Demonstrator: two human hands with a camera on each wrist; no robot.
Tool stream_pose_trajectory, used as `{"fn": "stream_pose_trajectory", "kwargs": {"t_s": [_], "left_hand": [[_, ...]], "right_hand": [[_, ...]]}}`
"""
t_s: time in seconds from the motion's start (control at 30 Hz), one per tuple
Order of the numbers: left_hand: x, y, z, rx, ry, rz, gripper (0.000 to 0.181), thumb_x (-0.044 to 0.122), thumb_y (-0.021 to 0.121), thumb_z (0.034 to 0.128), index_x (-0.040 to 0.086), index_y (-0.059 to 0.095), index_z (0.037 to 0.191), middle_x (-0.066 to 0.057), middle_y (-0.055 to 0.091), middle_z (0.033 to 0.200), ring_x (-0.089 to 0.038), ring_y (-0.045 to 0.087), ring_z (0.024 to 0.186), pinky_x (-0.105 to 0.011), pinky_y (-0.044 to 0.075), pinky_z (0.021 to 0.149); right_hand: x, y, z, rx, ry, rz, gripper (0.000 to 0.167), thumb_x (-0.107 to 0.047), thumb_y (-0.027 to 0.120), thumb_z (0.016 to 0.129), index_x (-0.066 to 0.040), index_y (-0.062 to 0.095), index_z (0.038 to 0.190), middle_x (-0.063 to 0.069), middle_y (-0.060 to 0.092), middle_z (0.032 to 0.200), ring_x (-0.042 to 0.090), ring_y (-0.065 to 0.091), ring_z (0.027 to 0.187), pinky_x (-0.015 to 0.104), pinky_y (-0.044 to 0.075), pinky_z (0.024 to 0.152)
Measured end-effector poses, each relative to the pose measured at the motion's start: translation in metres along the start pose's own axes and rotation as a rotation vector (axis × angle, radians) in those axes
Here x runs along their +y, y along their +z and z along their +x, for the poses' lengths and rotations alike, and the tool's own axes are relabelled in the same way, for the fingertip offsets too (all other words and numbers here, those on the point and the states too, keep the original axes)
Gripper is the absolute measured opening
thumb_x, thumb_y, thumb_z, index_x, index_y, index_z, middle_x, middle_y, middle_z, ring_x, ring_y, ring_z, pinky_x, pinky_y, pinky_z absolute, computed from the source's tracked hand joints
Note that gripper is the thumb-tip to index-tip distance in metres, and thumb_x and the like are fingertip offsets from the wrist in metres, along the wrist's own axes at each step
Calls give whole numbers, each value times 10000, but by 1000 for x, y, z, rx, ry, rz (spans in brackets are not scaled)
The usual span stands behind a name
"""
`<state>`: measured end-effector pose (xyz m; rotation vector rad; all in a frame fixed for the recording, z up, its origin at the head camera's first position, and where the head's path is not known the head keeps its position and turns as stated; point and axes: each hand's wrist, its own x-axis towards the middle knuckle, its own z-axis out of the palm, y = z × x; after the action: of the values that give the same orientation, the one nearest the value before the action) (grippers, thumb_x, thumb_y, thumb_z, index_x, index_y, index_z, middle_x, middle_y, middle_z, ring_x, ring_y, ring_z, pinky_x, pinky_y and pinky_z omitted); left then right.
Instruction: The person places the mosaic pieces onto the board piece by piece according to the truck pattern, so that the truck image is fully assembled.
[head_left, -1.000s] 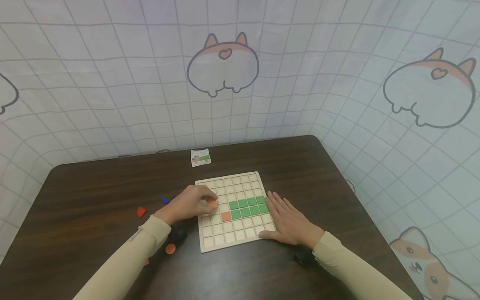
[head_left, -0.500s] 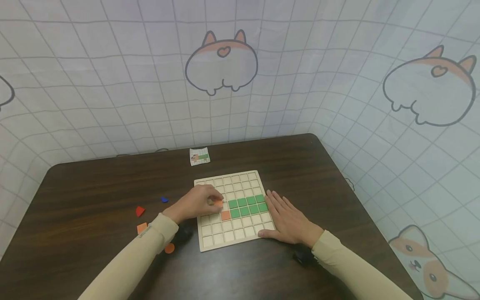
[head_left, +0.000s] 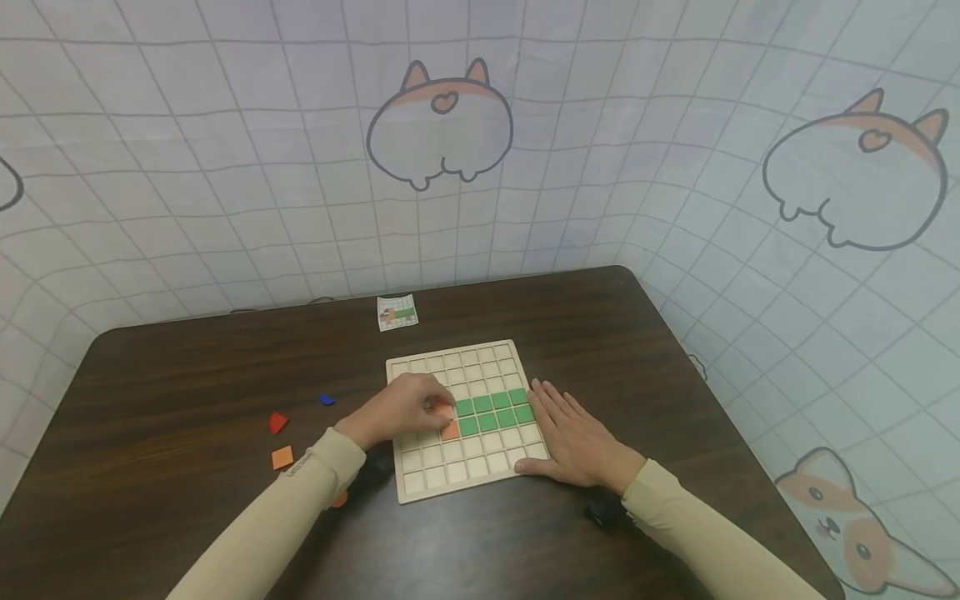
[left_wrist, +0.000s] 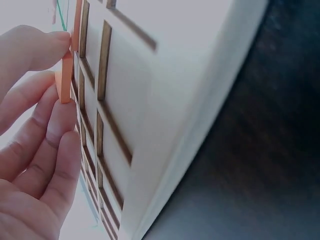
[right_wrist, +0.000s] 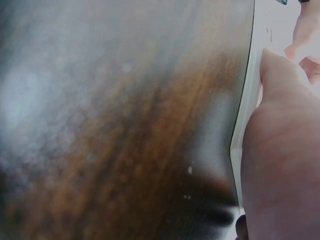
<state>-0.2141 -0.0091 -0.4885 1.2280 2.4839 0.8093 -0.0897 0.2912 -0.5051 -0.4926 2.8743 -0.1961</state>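
Observation:
A pale wooden grid board point(head_left: 434, 479) lies on the dark table. Two rows of green square tiles point(head_left: 487, 422) fill cells at its right, with an orange square tile point(head_left: 449, 431) beside the lower row's left end. My left hand point(head_left: 405, 408) pinches another orange square tile point(left_wrist: 64, 82) between thumb and fingers, over the cell behind the placed orange one. In the left wrist view this tile stands close to the grid; whether it touches is unclear. My right hand point(head_left: 581, 442) rests along the board's right edge with fingers straight; the right wrist view shows its side against the board rim.
Left of the board lie a red wedge piece point(head_left: 278, 422), a small blue piece point(head_left: 327, 399), an orange square point(head_left: 282, 457) and an orange disc point(head_left: 341, 499) partly behind the left sleeve. A printed pattern card point(head_left: 397, 313) lies behind the board. White curtains surround the table.
My left hand has moved right across the board with the orange tile, up to the green tiles. The loose orange square by the sleeve has come into fuller view. My right hand stays put.

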Motion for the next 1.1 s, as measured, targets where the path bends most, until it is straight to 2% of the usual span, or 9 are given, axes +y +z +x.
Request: {"fn": "stream_pose_trajectory", "kwargs": {"t_s": [1.1], "left_hand": [[-1, -1, -1, -5, -1, -7, 224, 205, 746, 947, 117, 791, 1148, -21, 760, 1113, -163, 692, 999, -345, 582, 889]], "right_hand": [[0, 0, 1, -7, 1, 2, 1139, -837, 421, 917, -32, 110, 1661, 166, 78, 1755, 337, 104, 1643, 544, 228, 1309]]}}
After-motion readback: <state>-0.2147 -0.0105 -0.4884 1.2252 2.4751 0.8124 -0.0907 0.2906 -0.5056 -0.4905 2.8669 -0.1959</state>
